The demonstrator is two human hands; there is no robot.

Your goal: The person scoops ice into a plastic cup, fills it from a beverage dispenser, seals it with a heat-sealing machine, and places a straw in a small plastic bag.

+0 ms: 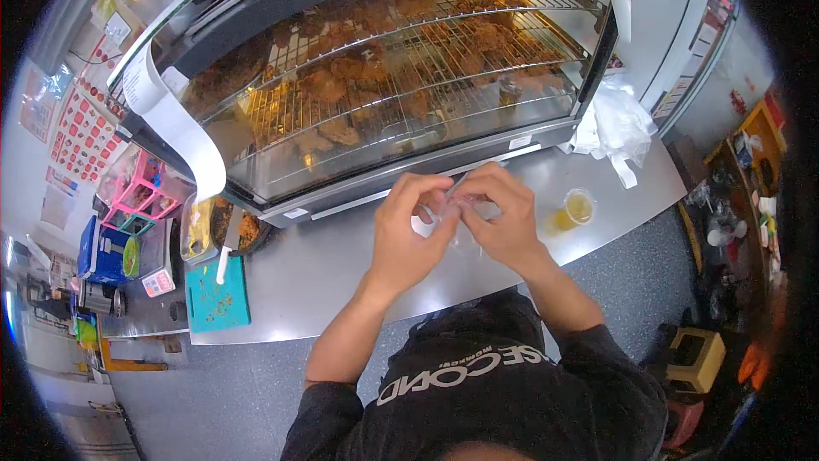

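Observation:
My left hand [408,231] and my right hand [505,215] meet above the steel counter [333,269], fingertips close together. Both pinch a piece of thin clear plastic [466,237], which looks like a small bag; the fingers cover much of it. To the right of my right hand stands a clear plastic cup [577,207] with yellow liquid inside. Just beyond my hands is a glass-fronted display warmer [392,133], with browned fried pieces on its wire racks.
At the left, a knife [228,243] rests partly over a teal cutting board [217,295] scattered with crumbs. Behind it are food containers [198,229] and a pink basket [147,192]. White plastic bags [616,124] hang at the counter's right end. A long paper strip [175,120] curls down the warmer's left side.

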